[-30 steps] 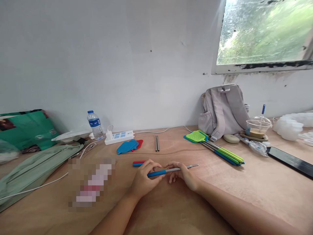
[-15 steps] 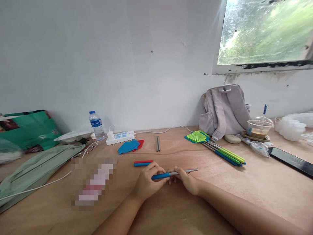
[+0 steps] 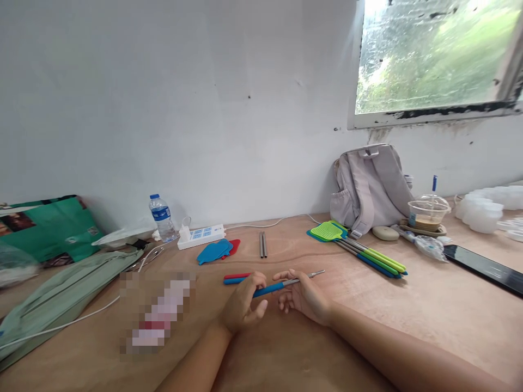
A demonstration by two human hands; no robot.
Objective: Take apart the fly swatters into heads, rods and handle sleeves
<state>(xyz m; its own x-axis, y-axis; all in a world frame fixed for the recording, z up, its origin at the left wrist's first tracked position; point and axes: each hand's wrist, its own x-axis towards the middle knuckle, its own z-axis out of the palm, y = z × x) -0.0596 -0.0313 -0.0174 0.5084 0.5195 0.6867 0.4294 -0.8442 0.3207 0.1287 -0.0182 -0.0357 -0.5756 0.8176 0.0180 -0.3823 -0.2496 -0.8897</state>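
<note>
Crossing from one hand to the other above the wooden table (image 3: 281, 348), the rod with blue handle (image 3: 268, 289) points its thin metal tip to the right. The right hand (image 3: 306, 298) holds the metal part near the base of the thumb, while its other fingers are loosely curled. The left hand (image 3: 244, 304) is partly open: its bent fingers are at the blue end, and its thumb stands apart from it. Whether these fingers grip it, I cannot tell. Just beyond the left hand lie a red piece (image 3: 236, 276) and a blue piece (image 3: 233, 281), side by side. Farther away are two metal tubes (image 3: 262, 245) and, to their left, flat blue heads (image 3: 211, 251) partly covering a red head (image 3: 234, 247). To the right lie several fly swatters (image 3: 370, 257), near a grey backpack (image 3: 382, 185).
</note>
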